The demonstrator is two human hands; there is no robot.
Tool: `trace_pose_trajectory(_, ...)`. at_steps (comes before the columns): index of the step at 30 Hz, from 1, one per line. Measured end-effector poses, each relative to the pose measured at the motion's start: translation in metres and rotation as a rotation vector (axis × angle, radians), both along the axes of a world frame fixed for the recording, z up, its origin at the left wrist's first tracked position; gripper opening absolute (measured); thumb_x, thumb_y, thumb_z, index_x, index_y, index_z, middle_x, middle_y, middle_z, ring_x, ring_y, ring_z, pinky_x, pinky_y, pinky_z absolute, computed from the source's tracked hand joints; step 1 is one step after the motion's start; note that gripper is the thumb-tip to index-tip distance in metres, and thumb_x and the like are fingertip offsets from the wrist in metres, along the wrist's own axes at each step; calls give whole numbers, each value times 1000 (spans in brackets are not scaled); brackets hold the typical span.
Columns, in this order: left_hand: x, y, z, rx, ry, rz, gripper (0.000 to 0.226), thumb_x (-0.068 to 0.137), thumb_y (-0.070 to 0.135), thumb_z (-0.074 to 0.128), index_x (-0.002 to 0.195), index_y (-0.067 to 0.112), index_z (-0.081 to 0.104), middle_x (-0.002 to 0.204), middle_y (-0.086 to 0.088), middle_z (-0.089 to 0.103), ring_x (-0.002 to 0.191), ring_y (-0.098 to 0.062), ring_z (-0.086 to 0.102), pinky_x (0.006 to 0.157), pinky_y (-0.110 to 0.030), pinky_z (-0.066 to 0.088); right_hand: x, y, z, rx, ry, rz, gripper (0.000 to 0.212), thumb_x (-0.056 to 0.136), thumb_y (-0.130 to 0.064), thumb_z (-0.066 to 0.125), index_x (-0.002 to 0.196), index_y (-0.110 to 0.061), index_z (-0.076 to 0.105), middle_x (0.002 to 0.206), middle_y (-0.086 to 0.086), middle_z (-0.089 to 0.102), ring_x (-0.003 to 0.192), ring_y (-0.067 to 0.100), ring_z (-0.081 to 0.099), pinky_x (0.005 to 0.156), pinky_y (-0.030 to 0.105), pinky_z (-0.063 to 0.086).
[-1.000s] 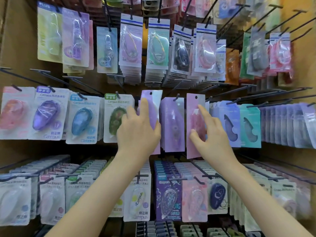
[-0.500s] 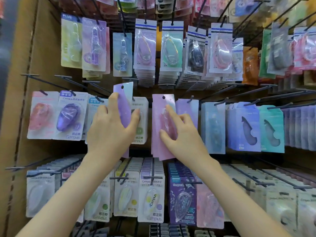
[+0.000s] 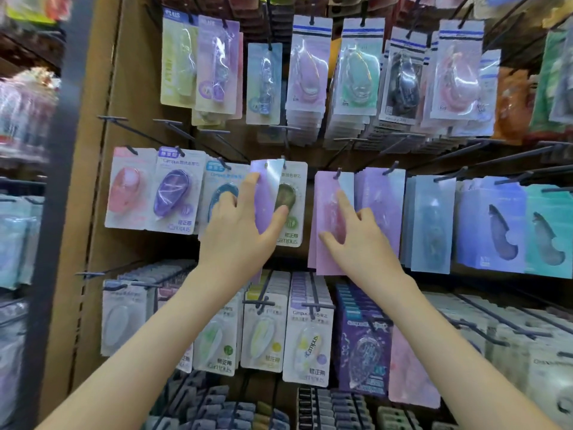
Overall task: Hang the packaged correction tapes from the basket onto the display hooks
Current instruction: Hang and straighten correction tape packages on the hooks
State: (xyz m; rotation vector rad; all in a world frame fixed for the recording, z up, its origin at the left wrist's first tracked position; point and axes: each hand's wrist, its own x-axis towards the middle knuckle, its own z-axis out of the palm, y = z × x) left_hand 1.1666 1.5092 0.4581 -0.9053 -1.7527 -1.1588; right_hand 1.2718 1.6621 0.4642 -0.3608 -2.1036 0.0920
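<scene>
My left hand (image 3: 238, 237) grips a purple packaged correction tape (image 3: 266, 193) by its lower part, thumb on the right edge, fingers on the left. Its punched top is up in front of the green Campus pack (image 3: 290, 206), close to a hook tip (image 3: 282, 158). My right hand (image 3: 359, 240) rests with spread fingers on a stack of pink packs (image 3: 325, 218) that hang from a hook (image 3: 338, 173) in the middle row. The basket is out of view.
The pegboard wall carries rows of hanging tape packs above, below and to both sides. Bare black hooks (image 3: 173, 131) jut out above the left Campus packs (image 3: 173, 197), and long bare hooks (image 3: 496, 156) stick out at the right. A brown side panel (image 3: 102, 181) bounds the display at left.
The view has swung so the display sits further right. My left hand has kept the purple pack raised. My right hand has stayed on the pink stack, pressing it.
</scene>
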Motion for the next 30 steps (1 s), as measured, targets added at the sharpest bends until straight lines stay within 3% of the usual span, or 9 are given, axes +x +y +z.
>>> trace_pose_trajectory(4,6,7,-6,-29,204,44,67,84,57,44,142,27,34,92,-6,42,87,-31,49,66,-32,36,8,-4,-4,-29,120,-27,66,96,-48,46,152,-30,17,143,8,38,129,26,40,96,38,40)
trace_pose_trajectory(6,10,14,-5,-17,323,45,65,82,55,44,139,23,39,88,-6,43,79,-29,50,61,-29,36,18,-12,-5,-61,282,139,56,93,-44,53,144,-26,36,134,2,48,121,16,47,100,32,42)
trace_pose_trajectory(10,26,36,-1,-56,357,-76,71,78,52,45,141,21,38,92,-9,47,85,-29,50,65,-34,45,37,-30,0,-395,191,614,9,87,-36,64,94,-33,60,82,-13,66,77,-3,59,68,8,44)
trace_pose_trajectory(12,37,50,-2,-99,407,-158,77,74,50,46,143,17,38,99,-10,48,91,-29,49,75,-34,45,41,-28,2,-478,230,688,12,90,-26,65,81,-17,64,72,3,67,66,3,58,60,15,45)
trace_pose_trajectory(14,46,60,-2,-149,442,-248,82,74,52,47,147,20,27,109,-10,47,99,-28,46,88,-33,41,47,-18,4,-554,323,684,20,92,-12,61,72,-12,61,58,-1,65,58,1,58,55,15,44)
trace_pose_trajectory(19,43,76,3,-176,380,-353,77,87,67,29,152,34,4,146,-7,32,131,-20,27,108,-27,18,63,22,11,-656,423,661,17,98,-12,51,100,-16,68,92,3,75,84,17,70,74,34,57)
trace_pose_trajectory(24,21,99,6,-112,363,-82,64,91,50,30,148,22,25,148,-20,31,133,-34,29,109,-45,29,70,41,26,-629,400,534,17,98,-16,51,99,-11,67,85,0,71,74,8,64,63,22,49)
trace_pose_trajectory(28,11,105,4,-162,407,7,62,85,38,43,142,14,42,144,-27,36,127,-45,41,104,-52,37,61,44,35,-592,365,397,36,88,-30,59,99,5,62,88,24,63,75,22,56,68,31,40)
trace_pose_trajectory(30,9,105,4,-158,432,14,61,82,29,54,140,12,45,145,-29,33,129,-48,39,104,-53,35,57,44,38,-584,367,357,39,85,-34,58,96,4,62,84,19,62,75,25,57,67,34,39)
